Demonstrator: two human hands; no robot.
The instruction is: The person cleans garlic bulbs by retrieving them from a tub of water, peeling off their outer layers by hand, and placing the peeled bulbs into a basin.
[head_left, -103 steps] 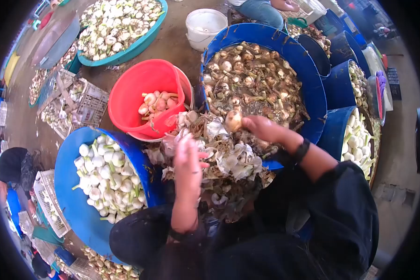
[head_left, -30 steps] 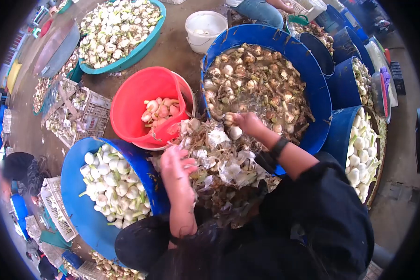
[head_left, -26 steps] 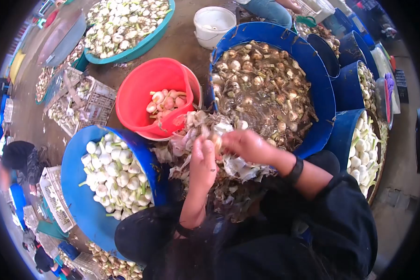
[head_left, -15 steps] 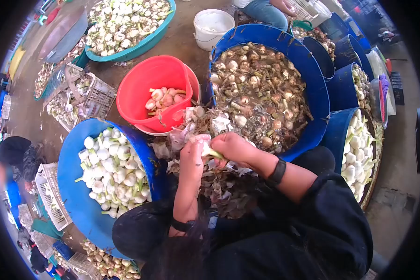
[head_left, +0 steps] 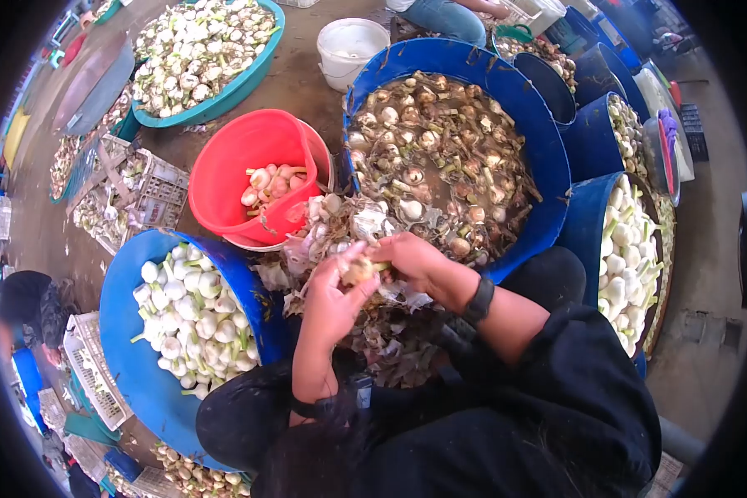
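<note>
A garlic bulb (head_left: 358, 272) with a short green stem is held over a heap of peeled garlic skins (head_left: 382, 336). My left hand (head_left: 330, 292) is closed around the bulb from the left, thumb along its near side. From the right, my right hand (head_left: 417, 261) has its fingers bent against the bulb near the stem; they partly hide it. Just beyond the hands, a blue tub (head_left: 548, 137) contains unpeeled garlic (head_left: 440, 141) in murky water. A red bucket (head_left: 236, 153) with pinkish bulbs (head_left: 272, 184) stands to the far left of my hands.
Left of my knee, a blue tub (head_left: 124, 332) carries clean white garlic (head_left: 195, 311). More white garlic (head_left: 631, 257) fills a blue container at right. A white bucket (head_left: 332, 68), a teal basin (head_left: 261, 62) and plastic crates (head_left: 162, 191) stand farther off. A person in jeans (head_left: 444, 21) sits beyond the tub.
Both hands have shifted their grip on the bulb; the left fingers now wrap higher and the stem is less exposed. The whole view has shifted slightly.
</note>
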